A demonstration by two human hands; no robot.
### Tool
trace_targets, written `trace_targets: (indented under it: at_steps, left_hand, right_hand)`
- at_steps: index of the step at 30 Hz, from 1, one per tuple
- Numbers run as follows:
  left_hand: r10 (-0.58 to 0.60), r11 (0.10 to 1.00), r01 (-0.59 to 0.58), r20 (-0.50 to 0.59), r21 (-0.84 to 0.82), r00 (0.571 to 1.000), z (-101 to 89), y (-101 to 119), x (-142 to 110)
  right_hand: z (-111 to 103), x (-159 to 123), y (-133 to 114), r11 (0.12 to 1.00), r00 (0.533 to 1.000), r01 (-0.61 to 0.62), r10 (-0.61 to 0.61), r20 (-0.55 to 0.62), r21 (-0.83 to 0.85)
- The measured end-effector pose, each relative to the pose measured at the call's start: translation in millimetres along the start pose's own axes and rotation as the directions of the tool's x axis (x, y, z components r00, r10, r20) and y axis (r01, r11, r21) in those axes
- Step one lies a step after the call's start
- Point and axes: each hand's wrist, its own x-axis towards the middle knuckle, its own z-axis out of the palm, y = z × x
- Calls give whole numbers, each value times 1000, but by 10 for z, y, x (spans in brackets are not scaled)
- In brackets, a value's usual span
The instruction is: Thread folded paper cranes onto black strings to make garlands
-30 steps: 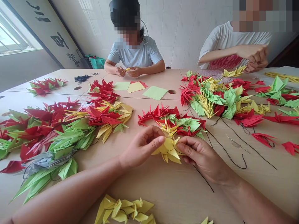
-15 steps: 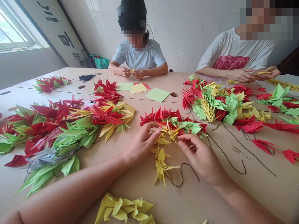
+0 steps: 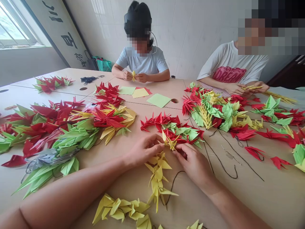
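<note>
I have the yellow folded piece (image 3: 172, 143) between the hands, left hand (image 3: 145, 150) and right hand (image 3: 194, 163) each pinching a side. Beyond the counter (image 3: 274, 198), teal bag (image 3: 104, 65); contents unclear.

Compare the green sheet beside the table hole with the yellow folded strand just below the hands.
The green sheet is one flat piece; the yellow strand is many folded, pointed ones. The sheet is pale green, the strand yellow. Both look like paper.
</note>
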Motion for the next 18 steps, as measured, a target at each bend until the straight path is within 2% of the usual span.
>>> trace_targets:
  at_steps: [2,4,6,8,10,13,16,18]
  left_hand:
    - [-13,996,11,-19,-85,1000,6,24,-5]
    - [-15,993,-1,-134,-119,991,4,37,4]
    - [-1,992,-33,-266,-123,964,-8,44,19]
    - [0,988,-47,-310,-144,951,-23,50,28]
    - [-27,973,-30,-245,-228,969,-32,53,23]
    - [-63,920,40,-47,-389,997,-25,47,-4]
    - [-48,881,100,122,-463,991,-4,31,-25]
    - [-35,866,113,166,-486,986,9,28,-27]
  right_hand:
    - [-13,0,-9,999,1000,21,-21,-8,40]
    - [-30,-3,-27,995,997,56,-51,-55,85]
    - [-47,-3,-51,986,986,119,-104,-132,114]
    - [-62,1,-76,972,956,209,-180,-230,109]
    - [-75,8,-98,953,914,292,-253,-317,81]
    - [-89,11,-132,932,873,357,-310,-376,58]
    - [-89,-8,-175,926,875,369,-314,-369,87]
    - [-79,-28,-205,920,885,368,-303,-353,132]
